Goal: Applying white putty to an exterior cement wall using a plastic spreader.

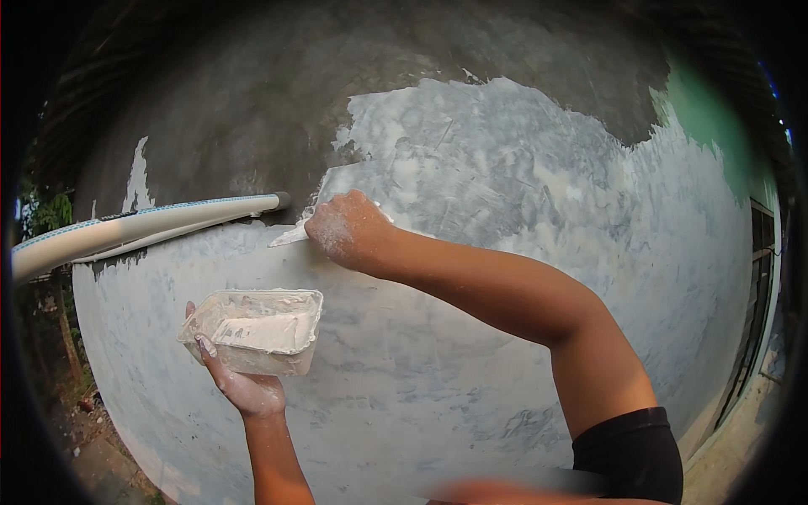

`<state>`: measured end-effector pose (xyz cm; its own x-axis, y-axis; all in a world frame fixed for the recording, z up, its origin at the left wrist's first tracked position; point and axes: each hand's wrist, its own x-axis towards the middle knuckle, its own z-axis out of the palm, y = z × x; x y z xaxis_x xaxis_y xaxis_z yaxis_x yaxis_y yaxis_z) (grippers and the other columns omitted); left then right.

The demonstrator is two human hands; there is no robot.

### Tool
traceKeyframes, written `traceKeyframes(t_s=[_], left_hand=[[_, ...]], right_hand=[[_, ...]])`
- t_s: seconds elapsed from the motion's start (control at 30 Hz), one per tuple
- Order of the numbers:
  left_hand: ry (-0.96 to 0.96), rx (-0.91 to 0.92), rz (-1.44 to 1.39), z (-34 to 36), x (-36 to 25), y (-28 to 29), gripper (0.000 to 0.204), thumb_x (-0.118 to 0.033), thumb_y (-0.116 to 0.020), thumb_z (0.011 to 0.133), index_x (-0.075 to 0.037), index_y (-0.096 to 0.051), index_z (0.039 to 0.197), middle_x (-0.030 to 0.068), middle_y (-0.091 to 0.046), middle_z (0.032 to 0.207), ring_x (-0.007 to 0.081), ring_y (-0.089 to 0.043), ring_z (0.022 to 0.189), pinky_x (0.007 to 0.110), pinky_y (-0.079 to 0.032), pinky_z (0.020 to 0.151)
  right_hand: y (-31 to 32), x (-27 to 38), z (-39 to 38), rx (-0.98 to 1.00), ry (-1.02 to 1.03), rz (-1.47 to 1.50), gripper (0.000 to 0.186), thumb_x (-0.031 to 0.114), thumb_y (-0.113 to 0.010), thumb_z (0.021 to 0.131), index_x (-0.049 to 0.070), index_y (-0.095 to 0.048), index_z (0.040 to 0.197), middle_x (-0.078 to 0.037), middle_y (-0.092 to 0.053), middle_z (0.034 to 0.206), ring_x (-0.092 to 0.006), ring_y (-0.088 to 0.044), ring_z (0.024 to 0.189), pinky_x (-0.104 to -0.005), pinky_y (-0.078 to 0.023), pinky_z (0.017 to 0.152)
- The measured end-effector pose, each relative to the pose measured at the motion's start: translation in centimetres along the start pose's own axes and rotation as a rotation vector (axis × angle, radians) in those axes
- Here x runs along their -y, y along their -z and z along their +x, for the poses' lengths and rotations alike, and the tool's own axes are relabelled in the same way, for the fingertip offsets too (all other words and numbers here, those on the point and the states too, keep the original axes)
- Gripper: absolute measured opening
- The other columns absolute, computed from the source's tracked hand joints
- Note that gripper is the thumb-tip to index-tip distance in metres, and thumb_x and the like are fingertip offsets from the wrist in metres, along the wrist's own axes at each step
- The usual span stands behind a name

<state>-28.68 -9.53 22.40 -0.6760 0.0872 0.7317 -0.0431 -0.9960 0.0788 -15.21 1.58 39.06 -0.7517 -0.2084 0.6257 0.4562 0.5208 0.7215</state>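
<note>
My left hand [244, 380] grips a rectangular see-through plastic tub [282, 364] from below and its left side, with a thumb over the near rim. White putty [278, 331] lies inside and smears the tub's walls. Up and to the right, my right hand [347, 229] is closed in a fist against the wall, its knuckles dusted white. From its left side sticks out the putty-coated edge of a scraper [290, 236]; the fist hides its handle. Both hands carry white smears.
The wall [505, 168] is patchy white putty below and right, bare dark grey above, green at upper right. A pale pipe [143, 227] juts in from the left, ending near my right hand. A barred window [757, 261] stands at far right. Something blurred [513, 490] crosses the bottom edge.
</note>
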Motion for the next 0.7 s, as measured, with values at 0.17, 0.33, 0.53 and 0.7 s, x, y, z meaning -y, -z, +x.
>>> traceKeyframes(t_s=[0.17, 0.33, 0.53, 0.7], left_hand=[[0.008, -0.043, 0.055, 0.0, -1.3, 1.8, 0.066, -0.053, -0.038, 0.1, -0.018, -0.022, 0.153, 0.0136, -0.033, 0.149, 0.0325, -0.036, 0.138, 0.047, -0.034, 0.113], [0.014, -0.144, 0.106, -0.1, -0.9, 3.2, 0.067, -0.054, -0.038, 0.1, -0.017, -0.022, 0.153, 0.0127, -0.032, 0.15, 0.0317, -0.035, 0.138, 0.048, -0.034, 0.113], [0.197, -0.324, -0.062, -1.5, -2.5, 8.3, 0.058, -0.047, -0.037, 0.101, -0.008, -0.039, 0.143, 0.0152, -0.047, 0.138, 0.0338, -0.05, 0.125, 0.05, -0.044, 0.104], [0.288, -0.256, -0.065, -4.4, -2.6, 12.7, 0.052, -0.041, -0.038, 0.101, -0.004, -0.046, 0.137, 0.0159, -0.053, 0.132, 0.0338, -0.055, 0.117, 0.05, -0.047, 0.098]], right_hand=[[3.7, -4.3, 0.3, -0.014, -0.248, -0.08, 0.011, 0.008, -0.062, 0.079, 0.004, -0.072, 0.083, -0.015, -0.07, 0.076, -0.0301, -0.071, 0.072, -0.0426, -0.054, 0.059], [-2.0, -8.3, -0.5, -0.268, -0.393, -0.243, 0.011, 0.009, -0.059, 0.081, 0.001, -0.067, 0.081, -0.015, -0.069, 0.074, -0.0287, -0.071, 0.072, -0.0404, -0.055, 0.061], [-8.7, 5.1, -6.5, -0.361, 0.059, -0.161, 0.04, 0.01, -0.06, 0.074, -0.007, -0.062, 0.11, -0.023, -0.067, 0.102, -0.0309, -0.068, 0.09, -0.0373, -0.057, 0.073], [-8.1, 12.9, -9.8, -0.215, -0.05, 0.157, 0.03, 0.008, -0.063, 0.077, -0.004, -0.065, 0.105, -0.022, -0.068, 0.097, -0.0301, -0.069, 0.084, -0.0374, -0.057, 0.069]])
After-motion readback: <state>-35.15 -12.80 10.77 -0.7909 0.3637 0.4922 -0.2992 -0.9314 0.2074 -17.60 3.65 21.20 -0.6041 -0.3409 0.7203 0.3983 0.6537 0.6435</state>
